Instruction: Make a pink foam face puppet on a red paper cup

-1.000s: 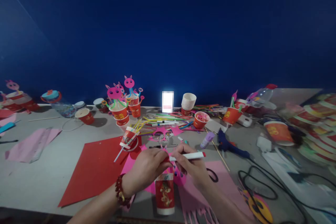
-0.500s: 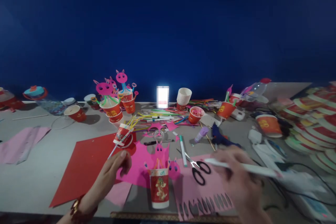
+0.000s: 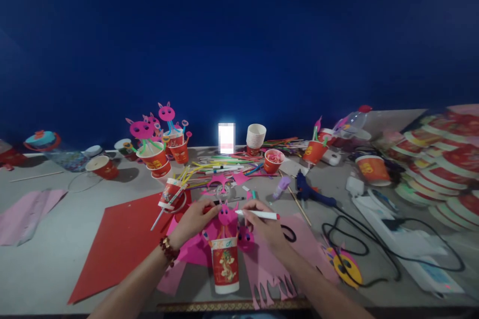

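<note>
A red patterned paper cup (image 3: 225, 266) stands upright near the table's front edge, with pink paper figures rising from it. The fingers of my left hand (image 3: 196, 222) are closed on the left edge of the middle pink figure (image 3: 225, 214). A white marker with a red end (image 3: 266, 215) is gripped in my right hand (image 3: 265, 229), its tip at that figure's right edge. Another pink figure (image 3: 245, 239) hangs at the cup's right side. Under my right hand lies pink paper with a fringed edge (image 3: 277, 264); black scissor handles (image 3: 289, 233) show beside the hand.
Red paper (image 3: 116, 239) lies at the left. Behind are a tilted cup (image 3: 172, 193), cups with pink figures (image 3: 152, 157) and many coloured sticks (image 3: 224, 167). A blue glue gun (image 3: 312, 193), its cable and a white power strip (image 3: 404, 244) lie at the right.
My right hand has moved left with the marker, up to the middle figure. My left hand has moved right and taken hold of that figure's edge. The view has shifted slightly.
</note>
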